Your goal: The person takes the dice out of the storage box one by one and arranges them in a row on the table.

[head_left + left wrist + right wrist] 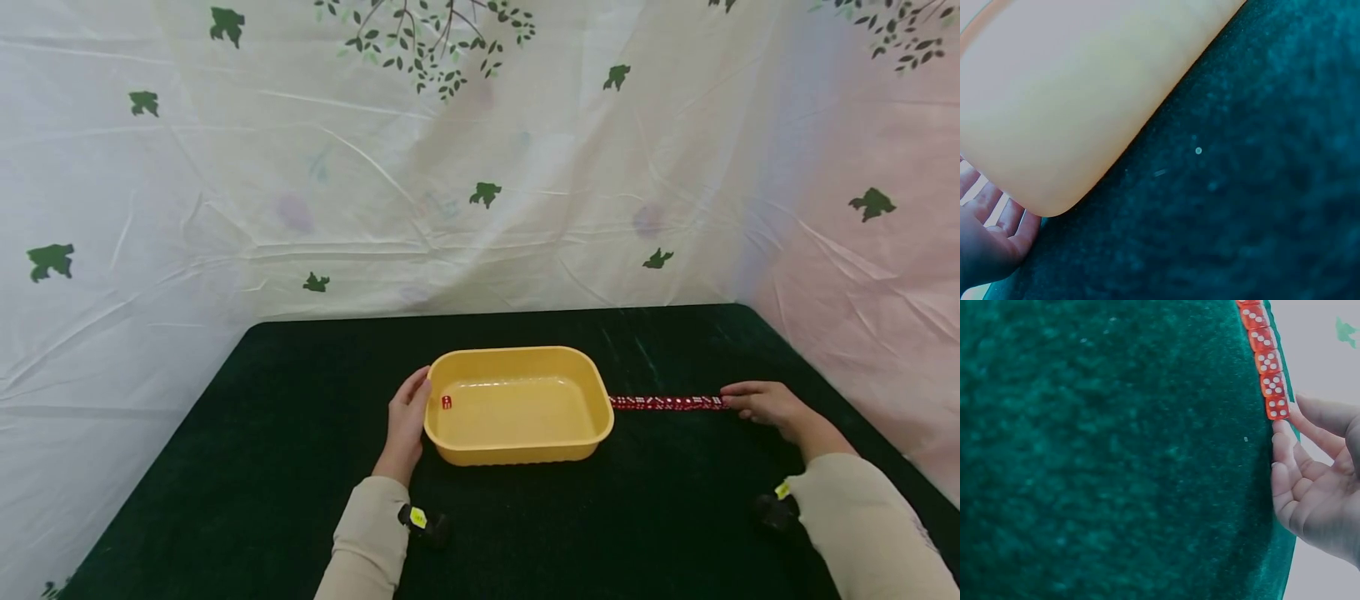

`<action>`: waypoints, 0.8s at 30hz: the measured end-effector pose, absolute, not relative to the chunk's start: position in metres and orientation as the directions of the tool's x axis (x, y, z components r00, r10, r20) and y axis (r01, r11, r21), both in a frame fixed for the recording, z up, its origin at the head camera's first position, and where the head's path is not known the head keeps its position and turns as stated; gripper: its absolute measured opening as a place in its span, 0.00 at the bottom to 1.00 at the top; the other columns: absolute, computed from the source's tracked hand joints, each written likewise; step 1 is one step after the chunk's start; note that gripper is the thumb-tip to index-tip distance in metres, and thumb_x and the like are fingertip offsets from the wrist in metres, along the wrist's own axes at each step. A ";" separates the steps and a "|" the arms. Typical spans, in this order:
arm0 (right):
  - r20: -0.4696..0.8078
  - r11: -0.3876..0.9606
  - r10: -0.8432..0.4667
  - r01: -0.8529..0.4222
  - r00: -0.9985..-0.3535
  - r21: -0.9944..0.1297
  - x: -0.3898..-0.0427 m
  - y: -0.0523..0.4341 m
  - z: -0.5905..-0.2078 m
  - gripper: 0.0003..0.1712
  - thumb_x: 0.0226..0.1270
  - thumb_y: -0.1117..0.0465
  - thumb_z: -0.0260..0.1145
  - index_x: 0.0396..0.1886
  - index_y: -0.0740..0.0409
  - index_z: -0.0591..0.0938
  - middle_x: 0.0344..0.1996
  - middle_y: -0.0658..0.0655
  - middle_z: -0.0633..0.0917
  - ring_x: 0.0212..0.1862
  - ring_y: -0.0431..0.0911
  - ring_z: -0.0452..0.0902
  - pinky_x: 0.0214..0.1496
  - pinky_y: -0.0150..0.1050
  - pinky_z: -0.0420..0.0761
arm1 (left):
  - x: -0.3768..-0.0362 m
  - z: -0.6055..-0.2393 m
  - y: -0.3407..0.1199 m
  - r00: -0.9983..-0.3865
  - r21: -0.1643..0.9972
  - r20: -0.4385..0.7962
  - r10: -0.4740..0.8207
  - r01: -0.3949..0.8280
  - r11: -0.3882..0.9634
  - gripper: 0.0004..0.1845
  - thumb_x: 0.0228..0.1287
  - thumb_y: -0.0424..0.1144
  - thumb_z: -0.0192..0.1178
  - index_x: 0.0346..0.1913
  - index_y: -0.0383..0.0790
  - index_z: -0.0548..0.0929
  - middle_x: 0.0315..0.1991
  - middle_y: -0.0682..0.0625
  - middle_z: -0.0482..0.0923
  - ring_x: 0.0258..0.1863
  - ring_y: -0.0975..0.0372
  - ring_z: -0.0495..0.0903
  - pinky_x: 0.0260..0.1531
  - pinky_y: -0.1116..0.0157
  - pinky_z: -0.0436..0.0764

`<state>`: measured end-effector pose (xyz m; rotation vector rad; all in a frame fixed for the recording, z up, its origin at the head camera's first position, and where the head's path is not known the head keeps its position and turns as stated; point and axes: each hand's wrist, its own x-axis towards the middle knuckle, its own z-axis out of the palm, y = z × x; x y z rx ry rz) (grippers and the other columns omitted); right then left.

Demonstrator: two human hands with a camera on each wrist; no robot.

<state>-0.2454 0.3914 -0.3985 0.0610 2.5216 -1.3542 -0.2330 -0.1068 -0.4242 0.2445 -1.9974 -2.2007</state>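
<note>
A long straight row of red dice with white pips (667, 403) runs from the tub's right side to my right hand (768, 407). The fingertips of that hand touch the end die (1277, 407) at its end and far side, while the lower fingers bend loosely. My left hand (405, 425) rests along the outer left end of a yellow tub (517, 457), its fingers against the wall. In the left wrist view those fingers (1010, 219) show partly behind the tub's corner. One red die (447, 402) lies inside the tub, near its left end.
The tub and dice row are on a dark green cloth-covered table (300, 500). Behind and beside it hangs a pale curtain (360, 208) with leaf prints. Each wrist carries a small black camera, including the left one (429, 525).
</note>
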 end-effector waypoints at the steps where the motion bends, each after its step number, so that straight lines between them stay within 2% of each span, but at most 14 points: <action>1: -0.267 0.559 -0.090 0.173 -0.959 -0.811 -0.244 0.391 -0.397 0.29 0.61 0.54 0.55 0.52 0.74 0.66 0.37 0.55 0.75 0.36 0.46 0.70 0.36 0.39 0.72 | -0.233 -0.424 -0.107 -0.974 0.995 -0.011 -0.225 0.011 -0.095 0.19 0.63 0.45 0.47 0.57 0.47 0.67 0.55 0.50 0.65 0.50 0.59 0.67 0.49 0.63 0.68; 8: -0.275 0.552 -0.078 0.188 -0.958 -0.812 -0.242 0.390 -0.385 0.33 0.62 0.51 0.53 0.55 0.74 0.62 0.41 0.58 0.75 0.39 0.48 0.71 0.39 0.42 0.73 | -0.233 -0.425 -0.109 -0.975 0.995 -0.013 -0.221 0.009 -0.100 0.20 0.63 0.47 0.47 0.57 0.47 0.67 0.55 0.50 0.64 0.51 0.59 0.67 0.49 0.62 0.68; 11: -0.259 0.560 -0.074 0.175 -0.963 -0.810 -0.242 0.387 -0.378 0.34 0.62 0.50 0.53 0.56 0.74 0.61 0.44 0.65 0.74 0.40 0.50 0.71 0.41 0.43 0.72 | -0.232 -0.425 -0.110 -0.975 0.995 -0.015 -0.220 0.007 -0.098 0.21 0.63 0.47 0.47 0.57 0.47 0.66 0.56 0.49 0.64 0.51 0.58 0.67 0.49 0.62 0.68; 15: -0.225 0.576 -0.075 0.142 -0.971 -0.805 -0.245 0.377 -0.368 0.36 0.62 0.48 0.52 0.57 0.74 0.59 0.51 0.73 0.66 0.45 0.57 0.69 0.45 0.48 0.71 | -0.230 -0.425 -0.110 -0.976 0.995 -0.014 -0.219 0.007 -0.095 0.21 0.62 0.48 0.48 0.58 0.47 0.66 0.56 0.50 0.63 0.51 0.59 0.67 0.49 0.63 0.68; 19: -0.194 0.583 -0.071 0.117 -0.978 -0.804 -0.247 0.364 -0.357 0.37 0.62 0.47 0.52 0.58 0.73 0.58 0.53 0.75 0.63 0.49 0.61 0.65 0.49 0.52 0.67 | -0.229 -0.426 -0.111 -0.977 0.995 -0.012 -0.211 0.009 -0.099 0.22 0.62 0.48 0.48 0.58 0.47 0.66 0.56 0.49 0.64 0.50 0.58 0.67 0.49 0.62 0.68; 24: -0.145 0.599 -0.081 0.068 -0.986 -0.798 -0.255 0.345 -0.344 0.35 0.62 0.48 0.52 0.57 0.72 0.60 0.53 0.73 0.65 0.46 0.58 0.68 0.49 0.51 0.68 | -0.228 -0.426 -0.111 -0.979 0.995 -0.004 -0.206 0.017 -0.100 0.21 0.63 0.46 0.47 0.58 0.46 0.66 0.56 0.49 0.64 0.51 0.58 0.67 0.49 0.62 0.68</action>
